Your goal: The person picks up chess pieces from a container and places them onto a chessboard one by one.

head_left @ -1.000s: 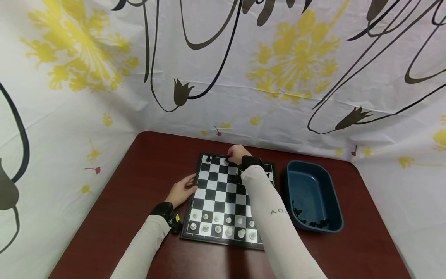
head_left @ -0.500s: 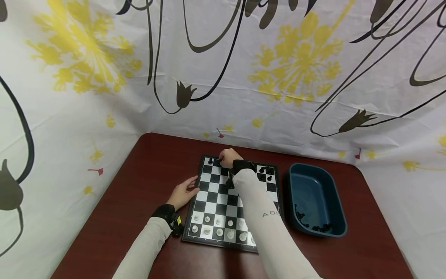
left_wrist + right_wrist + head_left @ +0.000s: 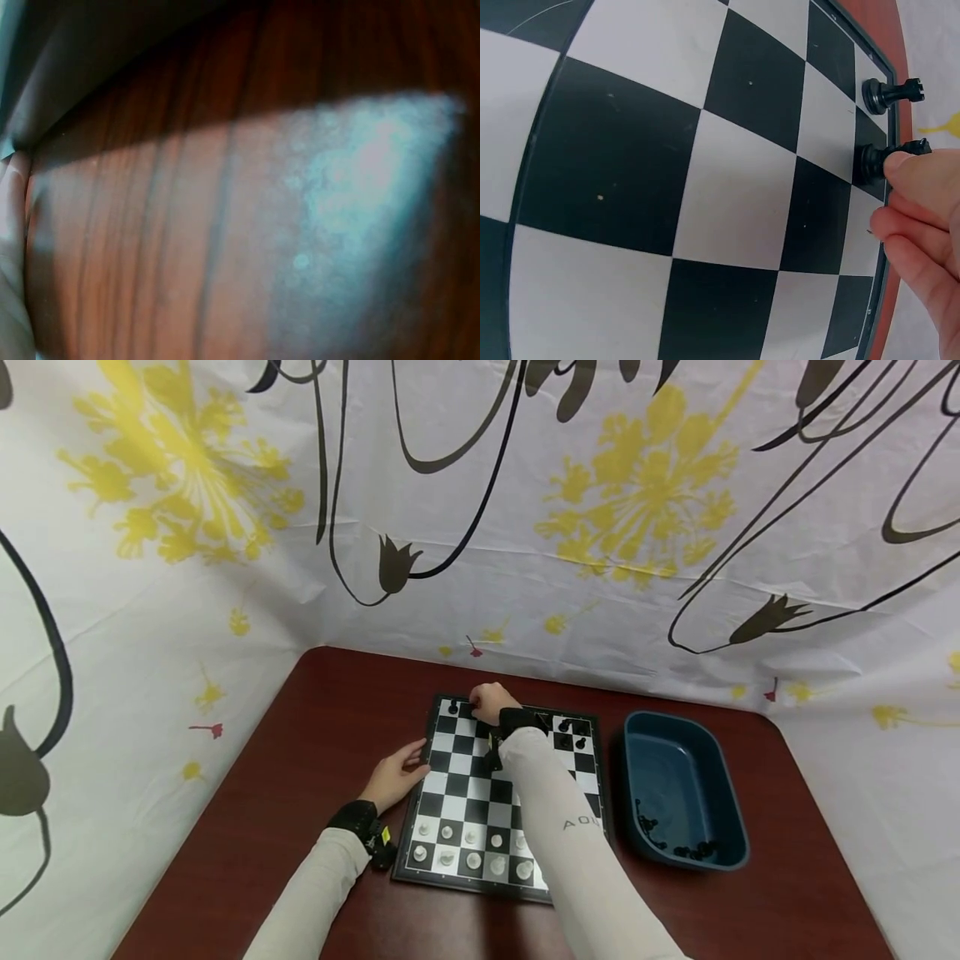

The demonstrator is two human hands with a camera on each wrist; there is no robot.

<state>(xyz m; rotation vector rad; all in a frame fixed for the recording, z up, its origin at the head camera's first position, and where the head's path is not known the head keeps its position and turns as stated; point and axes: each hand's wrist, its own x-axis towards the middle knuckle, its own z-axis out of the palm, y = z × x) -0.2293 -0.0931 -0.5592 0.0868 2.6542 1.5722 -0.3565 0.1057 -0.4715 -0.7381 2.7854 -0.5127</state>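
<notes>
The black and white chessboard [image 3: 477, 787] lies on the table. At its far left, my right hand [image 3: 492, 702] pinches a black chess piece [image 3: 870, 162] between thumb and fingers; its base meets a dark square, and its jagged top is partly covered. Beside it a black rook [image 3: 889, 95] stands upright on the corner square. My left hand [image 3: 393, 777] rests along the board's left edge with loosely extended fingers. White pieces [image 3: 473, 861] fill near rows, some hidden by my right sleeve. Several black pieces [image 3: 581, 743] show at the far right.
A blue bin [image 3: 671, 760] stands right of the board, with several black pieces [image 3: 697, 850] at its near end. The reddish-brown table [image 3: 285, 760] meets a patterned white cloth [image 3: 480, 610] behind and at the sides.
My right hand has moved left along the far row towards the rook, then nearly stopped there. Black pieces at the far right have come into view. My left hand has kept its place.
</notes>
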